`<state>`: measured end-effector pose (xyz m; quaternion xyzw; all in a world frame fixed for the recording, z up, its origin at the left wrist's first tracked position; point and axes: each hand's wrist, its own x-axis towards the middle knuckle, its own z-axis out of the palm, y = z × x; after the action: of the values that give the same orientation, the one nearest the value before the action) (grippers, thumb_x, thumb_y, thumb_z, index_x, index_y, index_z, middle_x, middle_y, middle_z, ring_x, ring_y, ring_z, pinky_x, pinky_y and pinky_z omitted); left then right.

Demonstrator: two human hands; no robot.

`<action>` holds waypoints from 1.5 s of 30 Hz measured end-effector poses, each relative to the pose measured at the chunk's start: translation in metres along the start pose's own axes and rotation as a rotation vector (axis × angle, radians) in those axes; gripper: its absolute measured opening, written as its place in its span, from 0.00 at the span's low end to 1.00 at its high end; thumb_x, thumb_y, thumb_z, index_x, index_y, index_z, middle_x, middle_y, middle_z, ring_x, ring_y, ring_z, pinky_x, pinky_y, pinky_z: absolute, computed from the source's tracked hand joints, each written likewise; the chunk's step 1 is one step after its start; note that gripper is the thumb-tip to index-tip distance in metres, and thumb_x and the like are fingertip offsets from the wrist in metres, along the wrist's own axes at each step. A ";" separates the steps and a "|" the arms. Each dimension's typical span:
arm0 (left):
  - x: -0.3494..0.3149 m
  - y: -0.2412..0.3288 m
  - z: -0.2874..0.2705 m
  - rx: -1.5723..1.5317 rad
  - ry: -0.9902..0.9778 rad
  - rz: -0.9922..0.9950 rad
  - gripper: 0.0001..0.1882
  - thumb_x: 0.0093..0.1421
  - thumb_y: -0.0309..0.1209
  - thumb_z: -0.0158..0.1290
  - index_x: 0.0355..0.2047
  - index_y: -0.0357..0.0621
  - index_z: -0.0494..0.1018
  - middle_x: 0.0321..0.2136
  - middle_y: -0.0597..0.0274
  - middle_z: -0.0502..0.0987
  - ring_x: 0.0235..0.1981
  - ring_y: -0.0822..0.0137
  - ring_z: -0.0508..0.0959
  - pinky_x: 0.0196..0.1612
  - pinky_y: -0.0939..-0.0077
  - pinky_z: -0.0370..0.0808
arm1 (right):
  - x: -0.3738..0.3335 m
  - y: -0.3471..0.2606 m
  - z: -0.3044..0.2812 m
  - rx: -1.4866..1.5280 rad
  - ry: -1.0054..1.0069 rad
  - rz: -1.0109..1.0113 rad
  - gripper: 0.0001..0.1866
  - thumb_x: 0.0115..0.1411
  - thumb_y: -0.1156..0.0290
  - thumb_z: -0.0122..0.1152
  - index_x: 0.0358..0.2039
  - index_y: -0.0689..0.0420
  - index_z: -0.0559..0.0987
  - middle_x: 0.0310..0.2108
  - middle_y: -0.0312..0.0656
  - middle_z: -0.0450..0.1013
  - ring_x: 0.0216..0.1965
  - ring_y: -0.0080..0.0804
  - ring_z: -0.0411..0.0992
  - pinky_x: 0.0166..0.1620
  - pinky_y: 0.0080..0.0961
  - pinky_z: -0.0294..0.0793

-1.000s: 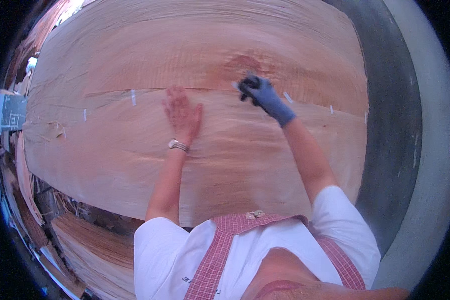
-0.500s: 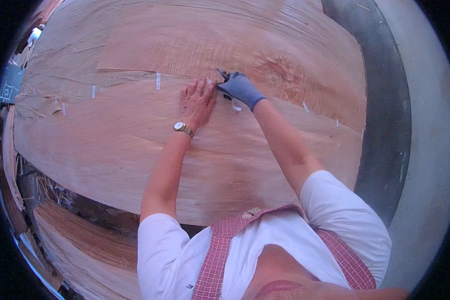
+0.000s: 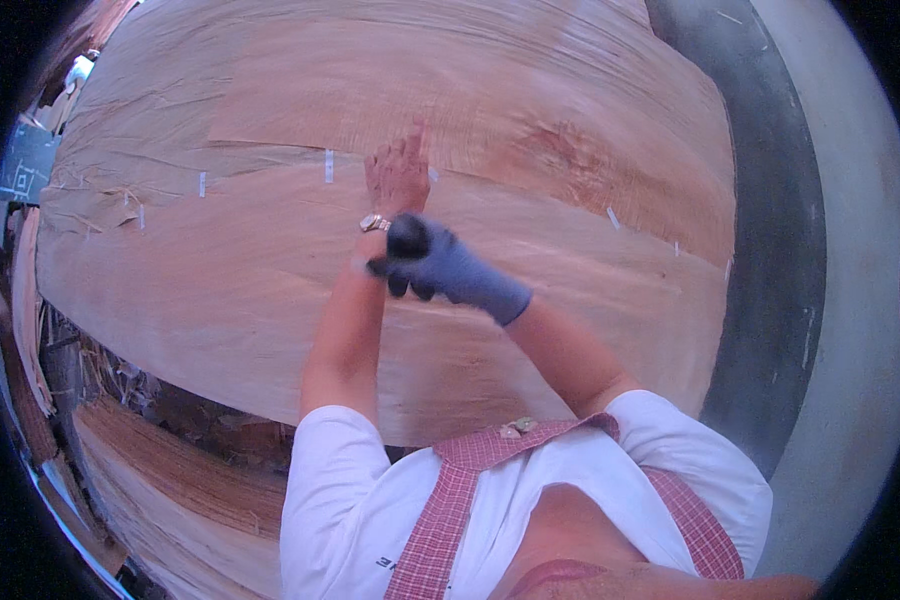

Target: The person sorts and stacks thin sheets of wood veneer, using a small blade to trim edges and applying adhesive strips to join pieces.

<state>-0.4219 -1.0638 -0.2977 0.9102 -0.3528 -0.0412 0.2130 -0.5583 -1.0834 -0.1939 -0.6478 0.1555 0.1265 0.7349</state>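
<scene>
My bare left hand (image 3: 398, 182), with a wristwatch (image 3: 374, 222) on its wrist, lies flat with fingers stretched over the seam in a large sheet of wood veneer (image 3: 540, 350). Beside its little-finger-to-thumb span, a short white tape strip (image 3: 433, 174) sits on the seam. My right hand (image 3: 445, 268), in a grey-blue glove with black fingertips, hovers over my left wrist with its fingers curled. Motion blur hides what it holds. A reddish veneer piece (image 3: 320, 95) with a knot pattern (image 3: 570, 150) lies along the seam's far side.
More white tape strips (image 3: 329, 166) dot the seam to left and right. At the right runs a dark floor strip (image 3: 770, 250) beside a pale grey floor (image 3: 855, 330). A stack of veneer (image 3: 180, 470) stands at lower left, near a green board (image 3: 28, 160).
My right hand has left the seam and moved down and left, over my left wrist. The left hand has shifted slightly, its fingers straighter; a tape strip now shows on the seam beside it.
</scene>
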 end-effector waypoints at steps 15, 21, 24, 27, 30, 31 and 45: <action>0.096 -0.193 -0.018 0.293 0.350 -0.102 0.28 0.60 0.41 0.49 0.57 0.38 0.65 0.60 0.52 0.65 0.58 0.54 0.67 0.60 0.58 0.63 | 0.269 -0.007 -0.093 -1.114 0.329 -0.521 0.18 0.61 0.64 0.50 0.45 0.65 0.70 0.39 0.63 0.73 0.44 0.61 0.70 0.46 0.49 0.70; 0.109 -0.241 -0.030 0.258 0.419 -0.141 0.22 0.59 0.35 0.50 0.52 0.39 0.67 0.54 0.50 0.69 0.51 0.52 0.72 0.53 0.60 0.70 | 0.360 -0.052 -0.024 -1.636 0.089 -0.432 0.18 0.63 0.62 0.46 0.45 0.63 0.72 0.41 0.55 0.76 0.42 0.51 0.76 0.42 0.47 0.75; 0.120 -0.243 -0.032 0.237 0.460 -0.198 0.22 0.59 0.32 0.49 0.54 0.38 0.66 0.56 0.50 0.68 0.52 0.52 0.72 0.53 0.61 0.70 | 0.384 -0.065 -0.001 -1.719 0.103 -0.405 0.18 0.63 0.63 0.46 0.47 0.61 0.73 0.44 0.53 0.76 0.44 0.46 0.77 0.42 0.46 0.77; 0.130 -0.251 -0.034 0.246 0.454 -0.282 0.22 0.60 0.28 0.47 0.55 0.37 0.66 0.58 0.50 0.67 0.53 0.52 0.71 0.54 0.61 0.70 | 0.404 -0.070 0.016 -1.744 0.080 -0.335 0.17 0.63 0.63 0.46 0.47 0.59 0.75 0.45 0.52 0.76 0.45 0.46 0.77 0.42 0.48 0.77; 0.138 -0.262 -0.030 0.267 0.399 -0.300 0.20 0.60 0.26 0.44 0.54 0.36 0.67 0.57 0.50 0.67 0.53 0.51 0.71 0.52 0.60 0.71 | 0.410 -0.053 0.016 -1.775 0.076 -0.429 0.16 0.63 0.64 0.46 0.46 0.58 0.76 0.46 0.51 0.76 0.44 0.45 0.77 0.42 0.47 0.77; 0.140 -0.265 -0.028 0.271 0.369 -0.296 0.20 0.61 0.25 0.43 0.53 0.36 0.67 0.57 0.50 0.67 0.53 0.50 0.71 0.52 0.60 0.71 | 0.416 -0.052 0.015 -1.780 0.051 -0.433 0.16 0.63 0.64 0.46 0.46 0.58 0.75 0.45 0.51 0.76 0.44 0.46 0.77 0.42 0.47 0.77; 0.143 -0.239 -0.048 0.207 0.224 -0.422 0.45 0.47 0.59 0.59 0.54 0.34 0.68 0.58 0.47 0.66 0.59 0.50 0.64 0.60 0.60 0.64 | 0.205 0.034 -0.078 -1.803 0.019 -0.334 0.13 0.65 0.62 0.45 0.38 0.61 0.67 0.17 0.47 0.73 0.16 0.45 0.73 0.16 0.43 0.68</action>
<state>-0.1550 -0.9828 -0.3437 0.9795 -0.1314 0.0527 0.1430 -0.3882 -1.1591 -0.3144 -0.9911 -0.0918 0.0869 -0.0416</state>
